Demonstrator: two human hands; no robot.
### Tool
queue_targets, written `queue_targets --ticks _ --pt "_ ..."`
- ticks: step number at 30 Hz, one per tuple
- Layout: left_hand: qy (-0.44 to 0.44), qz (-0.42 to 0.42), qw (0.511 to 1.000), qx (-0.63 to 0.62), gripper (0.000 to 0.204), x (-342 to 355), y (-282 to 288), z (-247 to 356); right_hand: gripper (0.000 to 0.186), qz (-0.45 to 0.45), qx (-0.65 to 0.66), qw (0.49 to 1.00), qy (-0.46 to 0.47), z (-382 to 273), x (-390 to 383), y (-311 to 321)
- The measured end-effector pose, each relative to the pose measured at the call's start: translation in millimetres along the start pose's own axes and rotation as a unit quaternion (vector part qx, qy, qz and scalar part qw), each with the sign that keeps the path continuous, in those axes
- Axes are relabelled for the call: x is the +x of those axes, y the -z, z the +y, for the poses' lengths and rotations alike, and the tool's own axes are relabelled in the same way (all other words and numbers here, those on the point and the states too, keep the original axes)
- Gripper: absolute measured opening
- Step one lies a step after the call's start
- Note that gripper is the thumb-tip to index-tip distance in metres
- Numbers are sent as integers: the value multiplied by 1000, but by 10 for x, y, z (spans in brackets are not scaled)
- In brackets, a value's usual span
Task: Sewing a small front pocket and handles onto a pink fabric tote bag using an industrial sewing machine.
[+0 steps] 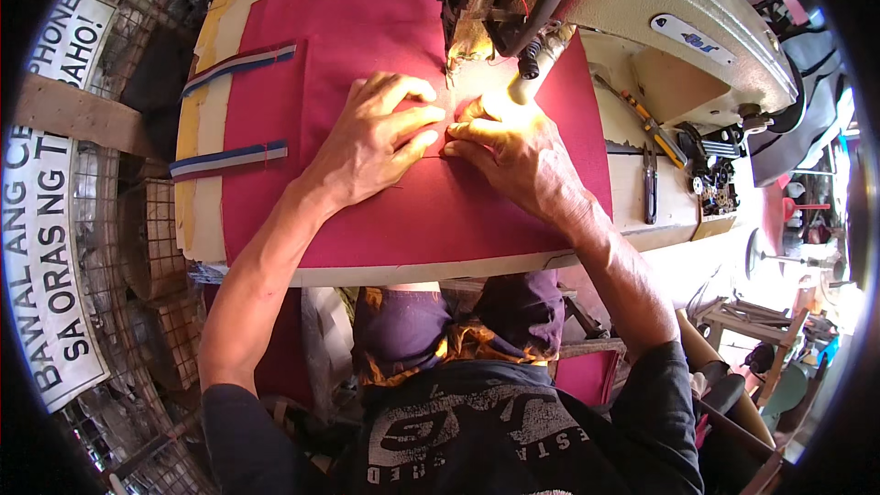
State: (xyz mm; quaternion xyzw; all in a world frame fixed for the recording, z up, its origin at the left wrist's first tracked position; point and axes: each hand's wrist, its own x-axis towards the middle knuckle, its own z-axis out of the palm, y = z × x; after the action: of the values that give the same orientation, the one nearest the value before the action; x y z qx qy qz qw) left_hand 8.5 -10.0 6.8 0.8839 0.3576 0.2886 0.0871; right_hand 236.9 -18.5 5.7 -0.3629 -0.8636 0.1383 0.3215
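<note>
A large maroon cloth (403, 229) lies under the head of a sewing machine (632, 0). On it, just in front of the needle area (449, 64), both hands come close together. My left hand (367, 133) is curled, fingertips pointing right and down at the cloth. My right hand (518, 151) has its thumb and forefinger pressed together, close to the left fingertips. A short dark thread shows beside the pinch; what either hand grips is too small to tell. Two striped blue, white and red strips (240, 67), (231, 159) lie across the cloth's left border.
On the machine bed at right lie thread snips (650, 183) and a tool with an orange-yellow handle (662, 139), beside dark metal parts (715, 174). Wire mesh shelving (165, 312) and white signs (55, 266) stand left. My lap (403, 321) is below the table's front edge.
</note>
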Motion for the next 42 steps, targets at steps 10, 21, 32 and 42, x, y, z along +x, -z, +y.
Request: queue_targets --ticks 10,21,32,42 --pt "91 -11 990 -107 26 -172 93 28 10 23 30 999 -4 11 -28 -49" --pt "-29 31 998 51 21 -194 37 73 13 -23 -78 992 93 68 -10 31" --pt "-113 1 988 107 16 -145 57 8 33 -83 -188 937 283 52 94 204" --pt "-217 -45 963 155 28 -72 144 50 35 -138 -262 888 353 62 135 238"
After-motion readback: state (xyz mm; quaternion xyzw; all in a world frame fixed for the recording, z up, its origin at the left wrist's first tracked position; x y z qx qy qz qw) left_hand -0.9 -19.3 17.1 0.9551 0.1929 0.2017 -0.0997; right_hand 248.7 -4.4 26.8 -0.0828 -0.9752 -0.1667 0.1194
